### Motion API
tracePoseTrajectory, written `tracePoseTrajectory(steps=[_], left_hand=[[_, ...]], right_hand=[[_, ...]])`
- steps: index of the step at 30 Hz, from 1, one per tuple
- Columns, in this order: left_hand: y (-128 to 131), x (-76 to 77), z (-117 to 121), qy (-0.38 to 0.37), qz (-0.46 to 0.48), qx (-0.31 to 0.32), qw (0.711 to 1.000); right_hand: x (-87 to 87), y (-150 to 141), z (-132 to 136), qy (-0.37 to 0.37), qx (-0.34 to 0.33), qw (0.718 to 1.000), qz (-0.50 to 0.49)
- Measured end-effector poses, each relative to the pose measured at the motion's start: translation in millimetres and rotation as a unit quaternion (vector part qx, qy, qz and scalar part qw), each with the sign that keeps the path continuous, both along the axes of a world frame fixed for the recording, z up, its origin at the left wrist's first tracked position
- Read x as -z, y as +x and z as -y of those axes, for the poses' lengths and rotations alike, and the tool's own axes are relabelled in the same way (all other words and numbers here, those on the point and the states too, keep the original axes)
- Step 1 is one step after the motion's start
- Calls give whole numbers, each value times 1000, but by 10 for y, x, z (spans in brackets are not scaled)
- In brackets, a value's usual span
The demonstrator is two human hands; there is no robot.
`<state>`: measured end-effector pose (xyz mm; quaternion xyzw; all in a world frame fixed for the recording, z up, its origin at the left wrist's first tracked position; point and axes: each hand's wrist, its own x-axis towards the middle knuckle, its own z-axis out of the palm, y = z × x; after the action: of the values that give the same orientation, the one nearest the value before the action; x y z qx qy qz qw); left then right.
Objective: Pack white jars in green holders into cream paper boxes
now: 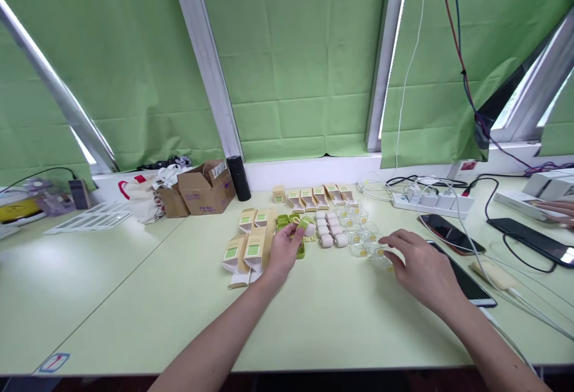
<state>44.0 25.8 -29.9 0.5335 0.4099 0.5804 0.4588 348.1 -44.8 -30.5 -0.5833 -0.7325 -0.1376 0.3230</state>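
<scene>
My left hand (284, 251) pinches a small pale pink case with a green sleeve (307, 224) between thumb and fingers. Under and beside it sit green square cases (283, 220), partly hidden by the hand. Two columns of small pale pink cases (327, 240) stand just to the right. My right hand (419, 266) is at the near end of a group of clear plastic cups (359, 250) with yellow marks. Its thumb and fingers are curled around the edge of one clear plastic cup (379, 251), partly covered by the fingers.
Open cardboard packets (254, 250) with green windows lie on the left, with more packets (320, 196) behind. A brown box (206, 187) and black cylinder (238, 178) stand farther back. Phones (452, 233), cables and a power strip (433, 201) lie right. Another person's hand (556, 210) shows there.
</scene>
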Motion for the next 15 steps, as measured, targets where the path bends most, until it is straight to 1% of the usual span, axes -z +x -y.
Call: tracePoseTrajectory(steps=[4, 7, 9, 11, 13, 15], left_hand=[[1, -4, 9, 0, 2, -1, 1000], [3, -5, 15, -2, 7, -3, 1000], [5, -1, 13, -4, 11, -4, 1000], [6, 8, 4, -5, 10, -5, 1000], [5, 17, -6, -4, 6, -6, 1000], [2, 22, -13, -2, 6, -10, 1000]], right_hand=[[240, 98, 84, -11, 3, 996, 94], [316, 113, 85, -19, 14, 992, 124], [289, 78, 90, -17, 8, 992, 124], [216, -24, 110, -12, -12, 993, 115], [126, -204, 130, -2, -41, 994, 106], [47, -445, 127, -10, -77, 992, 102]])
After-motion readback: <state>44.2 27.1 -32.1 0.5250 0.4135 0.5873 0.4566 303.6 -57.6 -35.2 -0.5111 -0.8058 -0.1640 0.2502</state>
